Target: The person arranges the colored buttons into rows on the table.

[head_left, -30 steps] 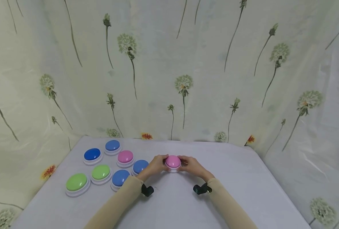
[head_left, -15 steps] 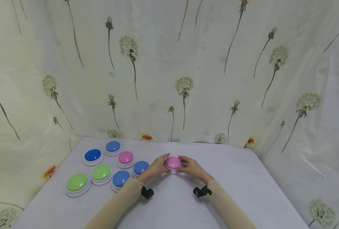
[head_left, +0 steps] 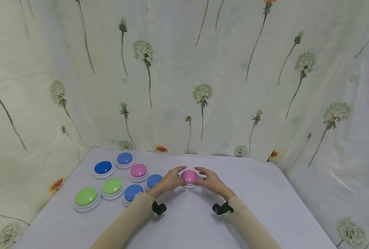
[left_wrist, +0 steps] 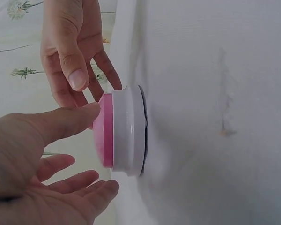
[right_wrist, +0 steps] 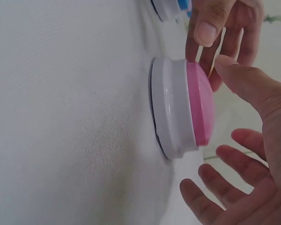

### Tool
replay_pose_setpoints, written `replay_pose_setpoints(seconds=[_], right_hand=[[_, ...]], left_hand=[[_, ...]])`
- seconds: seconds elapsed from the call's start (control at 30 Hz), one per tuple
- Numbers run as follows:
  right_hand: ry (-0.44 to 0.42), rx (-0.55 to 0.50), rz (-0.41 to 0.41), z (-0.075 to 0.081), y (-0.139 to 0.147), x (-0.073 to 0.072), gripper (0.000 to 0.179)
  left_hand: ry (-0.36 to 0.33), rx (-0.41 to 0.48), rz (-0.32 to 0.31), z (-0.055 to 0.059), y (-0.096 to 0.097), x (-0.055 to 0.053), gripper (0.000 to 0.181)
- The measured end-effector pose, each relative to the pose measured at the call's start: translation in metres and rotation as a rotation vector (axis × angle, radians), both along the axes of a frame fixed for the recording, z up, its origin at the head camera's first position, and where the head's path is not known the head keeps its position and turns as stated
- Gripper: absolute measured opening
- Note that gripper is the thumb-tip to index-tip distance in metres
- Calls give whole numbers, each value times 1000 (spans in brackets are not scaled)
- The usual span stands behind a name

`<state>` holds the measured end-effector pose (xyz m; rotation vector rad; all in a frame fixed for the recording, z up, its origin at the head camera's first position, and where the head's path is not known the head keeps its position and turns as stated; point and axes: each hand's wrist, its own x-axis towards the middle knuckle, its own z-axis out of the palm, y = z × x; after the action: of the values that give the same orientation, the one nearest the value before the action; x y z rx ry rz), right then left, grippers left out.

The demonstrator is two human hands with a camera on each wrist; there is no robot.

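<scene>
A round pink push button (head_left: pixel 189 176) on a white base sits on the white table between my hands. In the left wrist view the white base (left_wrist: pixel 129 133) of this button rests against the tabletop. My left hand (head_left: pixel 171 180) is at its left side, fingers spread and relaxed, thumb tip right by the pink dome. On the other side my right hand (head_left: pixel 213 182) mirrors it, with loosely bent fingers apart from the base in the right wrist view. Neither hand grips the button.
To the left stand several more push buttons: two green ones (head_left: pixel 86 196), a second pink one (head_left: pixel 138 171), and several blue ones (head_left: pixel 103 167). The nearest blue button (head_left: pixel 154 181) is partly behind my left hand. A dandelion-print curtain (head_left: pixel 222 69) hangs behind the table (head_left: pixel 259 193).
Both hands held the pink button's sides a second ago. Their fingers have since come off it and spread up and outward, while the button stays on the table.
</scene>
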<state>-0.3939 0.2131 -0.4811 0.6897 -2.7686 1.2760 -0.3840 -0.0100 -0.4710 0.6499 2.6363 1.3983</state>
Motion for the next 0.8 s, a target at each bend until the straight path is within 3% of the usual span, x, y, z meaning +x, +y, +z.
replay_pose_setpoints(seconds=[0.23,0.4,0.63,0.8], right_hand=[[26,-15,-9,10,-3,10,66],[71,-42,22,25,-9,26,65],[142,-34,113,35,-19,62,70],[199,-48,140,31,-24,88,66]], left_hand=[[25,11,-50,14,-18,10,65],[73,8,-113,30,-34,26,62],[77,-50,-128,43,-56,65,63],[92,-47,-145,40,-74,98,59]])
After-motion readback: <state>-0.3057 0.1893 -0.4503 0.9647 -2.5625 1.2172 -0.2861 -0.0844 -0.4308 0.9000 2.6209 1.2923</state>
